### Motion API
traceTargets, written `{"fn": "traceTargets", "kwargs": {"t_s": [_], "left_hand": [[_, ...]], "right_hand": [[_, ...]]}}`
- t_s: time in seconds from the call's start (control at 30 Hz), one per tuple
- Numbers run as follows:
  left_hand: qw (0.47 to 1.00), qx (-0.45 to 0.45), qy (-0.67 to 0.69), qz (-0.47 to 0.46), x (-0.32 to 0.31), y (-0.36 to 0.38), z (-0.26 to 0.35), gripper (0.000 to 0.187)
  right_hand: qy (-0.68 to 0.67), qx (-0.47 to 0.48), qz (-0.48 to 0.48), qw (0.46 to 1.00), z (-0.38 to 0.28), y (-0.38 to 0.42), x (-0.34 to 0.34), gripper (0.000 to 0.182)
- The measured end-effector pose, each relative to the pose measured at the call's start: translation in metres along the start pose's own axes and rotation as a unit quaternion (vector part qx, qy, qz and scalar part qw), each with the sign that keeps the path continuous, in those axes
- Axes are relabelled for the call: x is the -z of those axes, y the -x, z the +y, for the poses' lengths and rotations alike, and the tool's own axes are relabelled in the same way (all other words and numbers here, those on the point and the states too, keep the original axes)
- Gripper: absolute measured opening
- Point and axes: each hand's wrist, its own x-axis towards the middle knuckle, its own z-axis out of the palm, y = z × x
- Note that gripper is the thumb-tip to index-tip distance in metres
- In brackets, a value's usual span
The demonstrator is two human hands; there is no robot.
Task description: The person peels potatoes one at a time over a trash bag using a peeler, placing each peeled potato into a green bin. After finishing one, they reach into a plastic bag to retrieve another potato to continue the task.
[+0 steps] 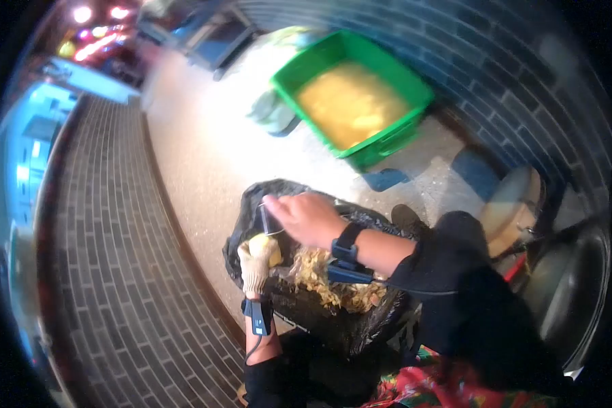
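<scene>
A pale yellow peeled potato (262, 243) sits in my left hand (254, 266), which wears a light knitted glove and is closed round it. My right hand (304, 216) is bare and grips a peeler (265, 219), whose frame points down at the potato. Both hands are above a black plastic bag (250, 197). Inside the bag lies a heap of brownish-yellow peelings (316, 277), partly hidden by my right forearm.
Beyond the bag, a green crate (420, 102) holds yellow contents on the pale floor. A brick wall (115, 238) runs along the left, another behind the crate. Round pan-like objects (513, 211) stand at the right. A wheeled frame (217, 41) is at the top.
</scene>
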Motion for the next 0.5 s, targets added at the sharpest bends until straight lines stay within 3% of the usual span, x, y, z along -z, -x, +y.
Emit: {"fn": "traceTargets", "kwargs": {"t_s": [0.07, 0.1, 0.13, 0.17, 0.23, 0.27, 0.3, 0.33, 0.37, 0.4, 0.43, 0.47, 0.5], "left_hand": [[0.998, 0.037, 0.036, -0.047, -0.017, 0.012, 0.017, 0.058], [0.996, 0.031, 0.042, -0.075, -0.020, 0.003, 0.005, 0.052], [0.989, -0.039, 0.066, -0.129, -0.034, 0.006, 0.013, 0.047], [0.990, 0.040, 0.082, -0.106, -0.041, 0.009, 0.022, 0.046], [0.961, 0.037, 0.222, -0.159, -0.056, -0.007, 0.017, 0.043], [0.951, -0.251, -0.053, -0.172, -0.059, -0.026, 0.019, 0.041], [0.791, -0.499, -0.319, -0.156, -0.067, -0.042, 0.026, 0.039], [0.849, -0.437, -0.248, -0.164, -0.078, -0.049, 0.026, 0.036], [0.925, -0.311, -0.106, -0.192, -0.094, -0.058, 0.032, 0.033], [0.957, -0.199, 0.018, -0.210, -0.110, -0.066, 0.039, 0.031], [0.963, -0.131, 0.087, -0.219, -0.126, -0.077, 0.048, 0.028], [0.961, -0.093, 0.127, -0.226, -0.143, -0.087, 0.054, 0.027], [0.960, -0.086, 0.135, -0.231, -0.153, -0.097, 0.056, 0.026]], "right_hand": [[-0.037, 0.075, 0.113, 0.990, 0.005, 0.001, 0.000, 0.067], [-0.062, 0.031, 0.058, 0.996, -0.003, 0.003, 0.019, 0.066], [-0.078, 0.025, 0.068, 0.994, 0.000, 0.000, 0.024, 0.064], [-0.095, 0.018, 0.075, 0.992, 0.003, 0.000, 0.025, 0.063], [-0.108, 0.018, 0.096, 0.989, 0.002, 0.005, 0.041, 0.058], [-0.115, 0.021, 0.113, 0.987, 0.003, 0.006, 0.046, 0.057], [-0.122, 0.024, 0.128, 0.984, 0.006, 0.007, 0.052, 0.055], [-0.124, 0.038, 0.145, 0.981, 0.010, 0.008, 0.056, 0.052], [-0.122, 0.039, 0.144, 0.981, 0.012, 0.009, 0.059, 0.052], [-0.131, 0.054, 0.186, 0.972, 0.015, 0.008, 0.061, 0.055], [-0.140, 0.068, 0.228, 0.961, 0.018, 0.007, 0.064, 0.059], [-0.113, 0.032, 0.213, 0.970, 0.015, 0.009, 0.074, 0.048], [-0.109, 0.032, 0.214, 0.970, 0.015, 0.010, 0.080, 0.048]]}}
